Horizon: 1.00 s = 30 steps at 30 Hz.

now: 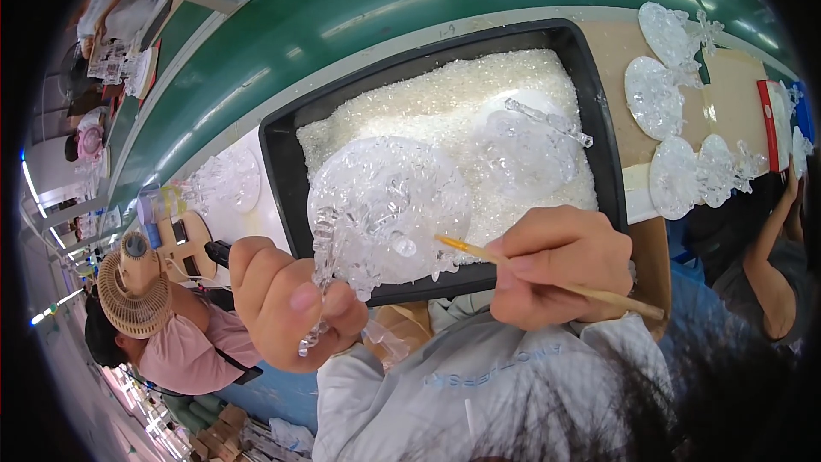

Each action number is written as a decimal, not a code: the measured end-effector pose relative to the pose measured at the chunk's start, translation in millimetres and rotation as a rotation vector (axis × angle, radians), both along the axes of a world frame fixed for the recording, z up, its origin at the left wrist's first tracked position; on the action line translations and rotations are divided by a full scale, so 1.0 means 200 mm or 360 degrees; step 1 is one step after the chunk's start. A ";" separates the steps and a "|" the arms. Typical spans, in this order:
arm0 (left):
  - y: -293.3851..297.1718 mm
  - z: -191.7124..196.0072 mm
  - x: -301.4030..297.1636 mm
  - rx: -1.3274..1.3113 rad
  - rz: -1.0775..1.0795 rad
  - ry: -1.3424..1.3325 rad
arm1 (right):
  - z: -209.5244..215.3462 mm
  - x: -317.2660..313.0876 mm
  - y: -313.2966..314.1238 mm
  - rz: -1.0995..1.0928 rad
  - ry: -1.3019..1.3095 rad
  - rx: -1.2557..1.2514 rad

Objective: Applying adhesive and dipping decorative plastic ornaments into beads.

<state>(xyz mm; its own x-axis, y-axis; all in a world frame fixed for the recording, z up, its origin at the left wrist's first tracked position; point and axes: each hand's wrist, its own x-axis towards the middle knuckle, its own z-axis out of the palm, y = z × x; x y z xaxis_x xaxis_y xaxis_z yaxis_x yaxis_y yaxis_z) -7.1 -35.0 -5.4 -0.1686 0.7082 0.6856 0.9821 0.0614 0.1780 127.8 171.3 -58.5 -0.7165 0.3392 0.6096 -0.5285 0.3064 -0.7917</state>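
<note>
1. at the far left a small beige fan (134, 291) stands by another person's shoulder; beside it, clear plastic pieces (224, 181) lie on the white surface (248, 218).
2. the left hand (286, 299) is clenched around the stem of a clear plastic ornament (389, 205), holding it up over the near rim of the black tray (278, 171). the grip sits low on the knobbly stem, below the round disc.
3. the ornament looks light, stiff and brittle; its thin prongs and beaded edge would likely snap if squeezed, and the smooth plastic may slip, so the thick stem seems the safest place to hold.
4. the tray is full of small white beads (445, 103), with a second clear ornament (526, 150) resting on them.
5. the right hand (560, 265) pinches a thin wooden stick (547, 278), its yellow tip pointing at the disc's lower edge.
6. further right, finished clear discs (676, 128) lie on a tan board (735, 103).
</note>
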 end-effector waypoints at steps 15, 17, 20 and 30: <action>0.03 -0.06 0.01 0.0192 0.0314 0.0170 | -0.01 -0.02 0.01 0.0027 0.0104 -0.0090; 0.03 -0.07 0.01 0.0242 0.0350 0.0187 | 0.00 -0.01 0.02 0.0112 0.0123 -0.0090; 0.00 -0.08 0.02 0.0203 0.0427 0.0197 | -0.01 -0.01 0.02 -0.0017 0.0129 -0.0091; 0.01 -0.07 -0.01 0.0313 0.0079 -0.0008 | 0.00 -0.05 0.00 0.0173 0.0208 -0.0023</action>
<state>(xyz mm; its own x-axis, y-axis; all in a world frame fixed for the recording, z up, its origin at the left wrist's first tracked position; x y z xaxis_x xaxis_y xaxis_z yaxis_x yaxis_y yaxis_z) -10.0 -32.4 -19.9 -0.2038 0.5516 0.8088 0.9778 0.0731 0.1965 118.4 170.3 -57.7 -0.6643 0.2735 0.6956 -0.6567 0.2309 -0.7180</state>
